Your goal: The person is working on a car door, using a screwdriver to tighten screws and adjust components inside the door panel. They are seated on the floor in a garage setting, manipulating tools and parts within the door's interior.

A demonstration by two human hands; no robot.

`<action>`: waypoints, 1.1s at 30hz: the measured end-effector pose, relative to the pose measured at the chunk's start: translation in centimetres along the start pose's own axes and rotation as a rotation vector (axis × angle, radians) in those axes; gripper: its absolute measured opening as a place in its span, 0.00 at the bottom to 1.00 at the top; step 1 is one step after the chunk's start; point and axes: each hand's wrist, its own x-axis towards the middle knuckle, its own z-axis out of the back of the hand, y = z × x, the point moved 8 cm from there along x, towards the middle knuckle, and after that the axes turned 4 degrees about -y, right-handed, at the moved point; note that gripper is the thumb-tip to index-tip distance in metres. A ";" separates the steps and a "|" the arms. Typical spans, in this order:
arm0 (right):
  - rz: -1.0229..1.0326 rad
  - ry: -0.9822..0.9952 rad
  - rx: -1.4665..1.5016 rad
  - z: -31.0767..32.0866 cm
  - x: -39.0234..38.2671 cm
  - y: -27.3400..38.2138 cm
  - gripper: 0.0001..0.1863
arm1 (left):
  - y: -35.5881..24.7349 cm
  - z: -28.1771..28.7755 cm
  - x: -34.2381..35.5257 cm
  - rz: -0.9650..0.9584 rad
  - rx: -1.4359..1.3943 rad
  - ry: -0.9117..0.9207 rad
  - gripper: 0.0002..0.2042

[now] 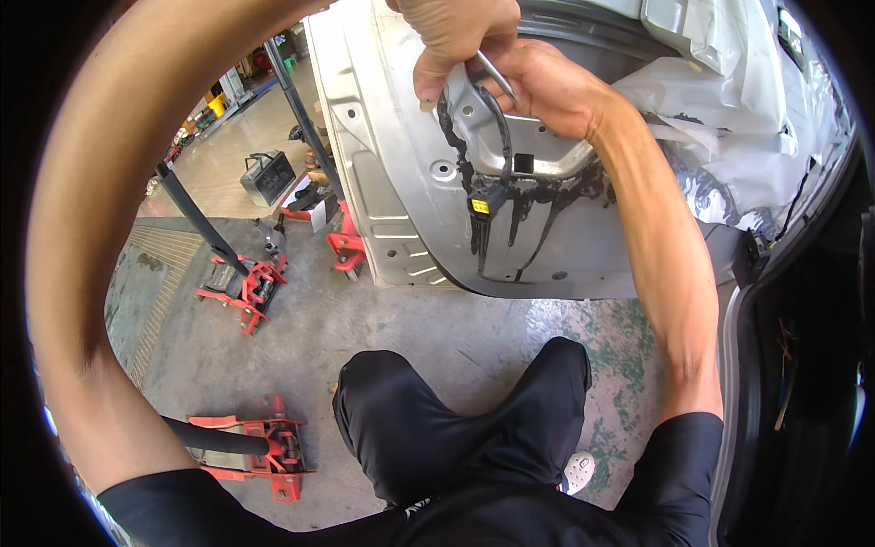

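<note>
A bare grey car door (428,210) stands open before me, streaked with black sealant. My left hand (460,36) is at its upper part, fingers curled and thumb pointing down against the metal; what the fingers hold is hidden. Beside it, my right hand (561,87) is turned palm toward me, with bent fingers around a thin shiny metal rod (495,75). The rod's upper end runs in under my left hand. Below both hands a black wiring connector (488,199) with a yellow label hangs on a dark cable against the panel.
Whitish plastic film (711,100) hangs loosely over the door's right part. Red floor jacks with long dark handles stand on the concrete to the left, one farther (241,283), one nearer (264,447). A car battery (267,178) lies beyond. The dark car body (802,365) borders the right.
</note>
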 end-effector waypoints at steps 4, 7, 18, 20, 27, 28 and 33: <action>0.011 -0.048 0.043 0.2 -0.2 0.1 0.13 | 0.5 0.0 0.5 0.003 0.022 -0.024 0.21; 0.026 -0.016 0.056 0.0 -0.2 0.2 0.13 | 0.2 0.5 0.0 0.057 0.109 -0.118 0.22; -0.009 -0.054 0.051 0.9 1.2 -1.4 0.12 | 0.7 0.5 0.3 0.144 0.189 -0.147 0.21; 0.009 -0.060 0.036 1.2 1.0 -1.2 0.12 | 1.0 0.5 0.7 0.122 0.207 -0.148 0.21; 0.322 -0.510 -0.037 3.6 -2.6 1.4 0.18 | 1.3 0.3 2.5 0.017 0.227 -0.118 0.24; 0.426 -0.625 -0.139 3.2 -4.0 1.9 0.18 | 1.2 0.3 2.2 0.043 0.224 -0.113 0.24; 0.779 -1.124 -0.742 -2.0 -12.9 1.2 0.09 | 2.0 -0.3 2.4 0.106 0.171 -0.065 0.26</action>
